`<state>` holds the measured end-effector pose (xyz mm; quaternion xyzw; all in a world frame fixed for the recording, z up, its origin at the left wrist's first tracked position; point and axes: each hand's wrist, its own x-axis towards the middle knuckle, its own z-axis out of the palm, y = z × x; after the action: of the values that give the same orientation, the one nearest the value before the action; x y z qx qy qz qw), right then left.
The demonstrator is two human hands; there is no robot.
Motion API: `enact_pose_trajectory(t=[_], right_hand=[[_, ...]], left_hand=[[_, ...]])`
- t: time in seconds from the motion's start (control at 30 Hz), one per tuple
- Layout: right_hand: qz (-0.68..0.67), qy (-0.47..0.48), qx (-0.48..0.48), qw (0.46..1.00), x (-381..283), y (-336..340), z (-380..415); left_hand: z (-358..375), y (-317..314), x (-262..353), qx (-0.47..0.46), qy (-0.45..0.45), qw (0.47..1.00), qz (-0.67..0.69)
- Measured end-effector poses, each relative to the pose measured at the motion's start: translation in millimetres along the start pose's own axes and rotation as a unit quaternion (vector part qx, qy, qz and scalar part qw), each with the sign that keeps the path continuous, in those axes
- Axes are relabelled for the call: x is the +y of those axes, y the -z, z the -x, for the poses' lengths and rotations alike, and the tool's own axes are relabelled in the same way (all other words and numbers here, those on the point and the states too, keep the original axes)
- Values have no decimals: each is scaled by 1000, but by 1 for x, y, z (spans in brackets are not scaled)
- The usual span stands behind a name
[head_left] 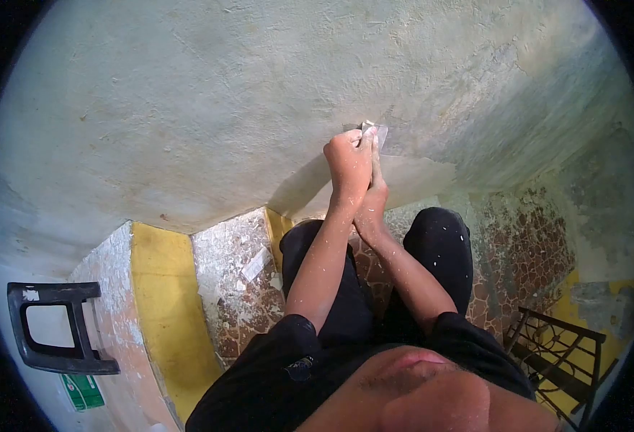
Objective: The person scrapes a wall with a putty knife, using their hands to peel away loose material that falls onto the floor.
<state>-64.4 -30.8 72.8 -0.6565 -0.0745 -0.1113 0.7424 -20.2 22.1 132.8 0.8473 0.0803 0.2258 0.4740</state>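
Observation:
A small flat scraper [382, 135] with a pale, shiny blade is pressed against the rough, pale wall [209, 108], with whitish crumbs at its top edge. My left hand [349, 164] is closed around it, knuckles toward the wall. Partly covered by the left, my right hand [373, 196] grips from the right side, its fingers stretched up along the tool. Most of the handle is hidden in the hands. White specks dot both forearms. Beside the blade, the wall has a smoother, greyer patch.
Below the wall is a brown patterned floor [501, 270] strewn with white flakes. Yellow-edged steps [169, 288] are at left, with a black plastic chair [86, 324] and a green packet [83, 391]. A dark metal rack [558, 353] stands at lower right.

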Motion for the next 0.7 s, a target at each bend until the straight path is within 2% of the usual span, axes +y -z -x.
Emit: enact_pose_trajectory(t=[0.3,0.4,0.6,0.7], right_hand=[[18,-31,-13,999,-13,9,-1],[40,9,3,999,-9,8,-3],[91,-26,-16,995,-8,21,-7],[128,3,-12,992,-5,27,-11]], left_hand=[[0,-5,-1,13,9,998,56],[1,-6,-1,20,4,997,74],[-1,-15,-7,26,32,993,107],[2,-19,-5,44,28,989,139]])
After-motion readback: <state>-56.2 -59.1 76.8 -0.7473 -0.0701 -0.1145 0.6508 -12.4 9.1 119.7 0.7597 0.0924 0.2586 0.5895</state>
